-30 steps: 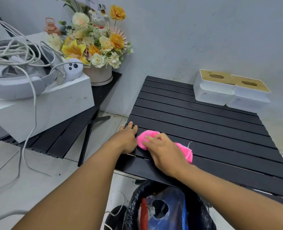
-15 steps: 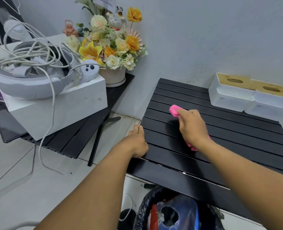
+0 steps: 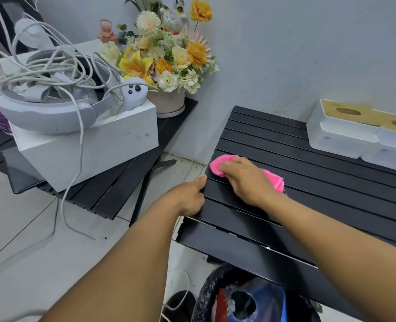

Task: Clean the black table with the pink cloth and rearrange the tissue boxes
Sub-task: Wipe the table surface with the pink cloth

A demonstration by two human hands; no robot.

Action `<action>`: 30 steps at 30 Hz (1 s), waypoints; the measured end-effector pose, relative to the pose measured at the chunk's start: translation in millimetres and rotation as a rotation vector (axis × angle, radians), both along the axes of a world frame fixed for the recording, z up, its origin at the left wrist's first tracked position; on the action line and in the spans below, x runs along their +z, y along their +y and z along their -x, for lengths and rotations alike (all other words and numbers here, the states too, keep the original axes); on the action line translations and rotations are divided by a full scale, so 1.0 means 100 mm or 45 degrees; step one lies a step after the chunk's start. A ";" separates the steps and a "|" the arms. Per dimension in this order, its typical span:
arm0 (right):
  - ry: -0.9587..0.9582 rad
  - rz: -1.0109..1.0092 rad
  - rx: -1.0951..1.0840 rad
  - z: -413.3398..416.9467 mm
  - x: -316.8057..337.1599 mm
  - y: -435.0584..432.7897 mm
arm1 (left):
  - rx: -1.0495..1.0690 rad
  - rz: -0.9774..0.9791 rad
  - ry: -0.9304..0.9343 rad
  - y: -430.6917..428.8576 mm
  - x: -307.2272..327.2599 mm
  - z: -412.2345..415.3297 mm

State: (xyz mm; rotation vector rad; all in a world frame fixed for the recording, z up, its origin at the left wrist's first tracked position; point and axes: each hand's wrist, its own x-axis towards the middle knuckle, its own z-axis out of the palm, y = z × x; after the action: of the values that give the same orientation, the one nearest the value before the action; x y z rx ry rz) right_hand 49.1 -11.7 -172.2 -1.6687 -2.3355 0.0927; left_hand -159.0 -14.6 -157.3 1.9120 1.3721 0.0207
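Note:
The black slatted table (image 3: 320, 187) fills the right half of the view. My right hand (image 3: 245, 180) presses the pink cloth (image 3: 220, 165) flat on the slats near the table's left edge; pink shows on both sides of the hand. My left hand (image 3: 190, 196) grips the table's left edge, thumb on top. Two white tissue boxes with tan tops stand side by side at the far right against the wall, the nearer-left one (image 3: 341, 131) touching the other (image 3: 394, 145), which is cut off by the frame.
A second black table (image 3: 104, 194) on the left carries a white box (image 3: 88, 145) holding a headset, a controller and tangled cables, plus a flower pot (image 3: 167, 66). A bin with a black bag (image 3: 245, 298) sits below the table's front edge. Cables trail on the floor.
My right hand slid the pink cloth from the front slats toward the back, then leftward to the table's left edge. My left hand stayed on that edge. The view shifted right.

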 end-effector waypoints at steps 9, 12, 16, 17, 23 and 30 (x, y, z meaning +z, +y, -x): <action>0.000 -0.289 0.242 0.16 -0.02 -0.57 | 0.142 -0.024 -0.093 0.05 0.00 0.04; 0.012 -0.278 0.294 0.20 -0.01 -0.71 | 0.157 -0.033 -0.096 0.04 0.03 0.03; 0.052 -0.274 0.364 0.31 -0.07 -0.87 | 0.185 -0.039 -0.134 0.03 0.04 0.04; 0.059 -0.260 0.374 0.34 -0.09 -0.90 | 0.186 -0.044 -0.139 0.03 0.04 0.05; 0.092 -0.179 0.438 0.49 -0.12 -1.04 | 0.198 -0.031 -0.147 0.04 0.03 0.05; -0.007 -0.107 0.703 0.51 -0.04 -1.34 | 0.157 -0.132 -0.114 -0.01 0.01 0.05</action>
State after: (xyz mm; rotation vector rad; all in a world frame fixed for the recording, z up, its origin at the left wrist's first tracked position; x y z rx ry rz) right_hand -2.2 -145.5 -176.4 -0.9480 -2.6923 0.0938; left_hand -163.8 -15.7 -155.9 1.8841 1.4504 0.2388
